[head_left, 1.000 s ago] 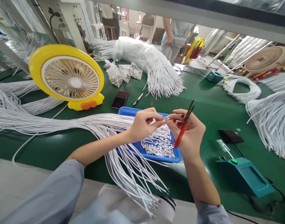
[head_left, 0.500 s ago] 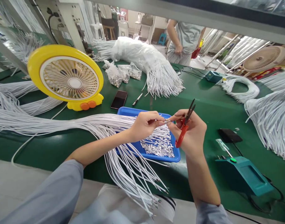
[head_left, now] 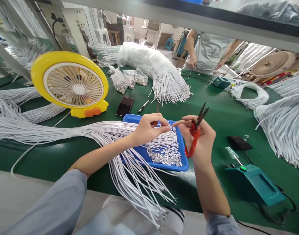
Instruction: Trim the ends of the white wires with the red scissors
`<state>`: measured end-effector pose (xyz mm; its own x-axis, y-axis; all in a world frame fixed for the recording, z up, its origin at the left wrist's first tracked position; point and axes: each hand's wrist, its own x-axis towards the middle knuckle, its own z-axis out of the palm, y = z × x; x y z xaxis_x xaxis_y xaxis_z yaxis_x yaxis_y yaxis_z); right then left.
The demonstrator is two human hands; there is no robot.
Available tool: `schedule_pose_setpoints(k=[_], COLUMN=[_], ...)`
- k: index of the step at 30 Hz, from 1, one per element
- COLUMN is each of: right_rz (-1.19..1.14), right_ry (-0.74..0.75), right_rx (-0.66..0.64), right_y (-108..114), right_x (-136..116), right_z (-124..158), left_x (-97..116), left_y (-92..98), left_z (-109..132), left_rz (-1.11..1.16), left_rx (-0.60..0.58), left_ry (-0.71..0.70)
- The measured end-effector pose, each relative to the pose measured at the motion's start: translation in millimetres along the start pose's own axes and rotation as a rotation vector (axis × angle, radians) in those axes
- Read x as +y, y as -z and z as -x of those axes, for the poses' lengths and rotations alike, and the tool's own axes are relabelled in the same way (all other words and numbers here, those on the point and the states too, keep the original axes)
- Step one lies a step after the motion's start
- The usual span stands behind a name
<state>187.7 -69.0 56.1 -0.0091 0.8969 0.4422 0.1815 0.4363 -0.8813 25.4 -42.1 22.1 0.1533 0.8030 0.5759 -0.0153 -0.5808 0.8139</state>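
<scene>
My left hand (head_left: 148, 129) pinches the tip of one white cord above the blue tray (head_left: 182, 148). My right hand (head_left: 200, 140) meets it from the right, its fingertips pinched on a small silver piece at the cord's end, while red-handled snips (head_left: 195, 135) rest in its palm with the blades pointing up. A thick bundle of white cords (head_left: 73, 132) runs from the left across the tray and hangs over the table's front edge. Loose silver metal tips (head_left: 165, 158) lie heaped in the tray.
A yellow desk fan (head_left: 70, 83), a dark phone (head_left: 124, 106), a pen (head_left: 144, 105) and bags of metal tips (head_left: 126, 80) stand behind the tray. A teal device (head_left: 258, 184) and black box (head_left: 239, 143) sit right. More cord bundles (head_left: 284, 127) lie around. A person stands beyond the table.
Both hands stay pinched together over the tray, shifting slightly up. The view tilted a little. The person at the far side moved to the right.
</scene>
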Motion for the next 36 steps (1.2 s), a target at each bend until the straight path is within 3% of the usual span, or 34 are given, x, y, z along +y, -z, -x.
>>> schedule_pose_setpoints(k=[6, 10, 16, 21, 24, 29, 36], right_rz=[-0.008, 0.01, 0.019, 0.081, 0.171, 0.264, 0.398], right_ry=[0.002, 0.006, 0.034, -0.059, -0.167, -0.341, -0.409], right_rx=[-0.014, 0.009, 0.004, 0.068, 0.041, 0.013, -0.021], right_y=[-5.8, -3.9, -1.2, 7.0, 26.7, 61.4, 73.8], right_x=[4.3, 6.7, 7.7, 30.8, 57.1, 93.9, 113.2], right_z=[3.2, 4.7, 1.2, -5.8, 9.6, 60.0, 85.2], left_x=[1.0, 1.2, 2.9, 14.0, 20.9, 31.6, 43.1], left_y=[-3.7, -4.5, -1.4, 1.2, 0.8, -1.6, -8.0], left_z=[2.7, 4.0, 3.6, 6.1, 9.8, 18.2, 35.9], left_rz=[-0.028, -0.011, 0.074, 0.092, 0.189, 0.297, 0.138], left_rx=[0.048, 0.049, -0.047, -0.051, -0.113, -0.201, -0.369], left_ry=[-0.097, -0.079, -0.039, -0.021, 0.039, 0.074, -0.004])
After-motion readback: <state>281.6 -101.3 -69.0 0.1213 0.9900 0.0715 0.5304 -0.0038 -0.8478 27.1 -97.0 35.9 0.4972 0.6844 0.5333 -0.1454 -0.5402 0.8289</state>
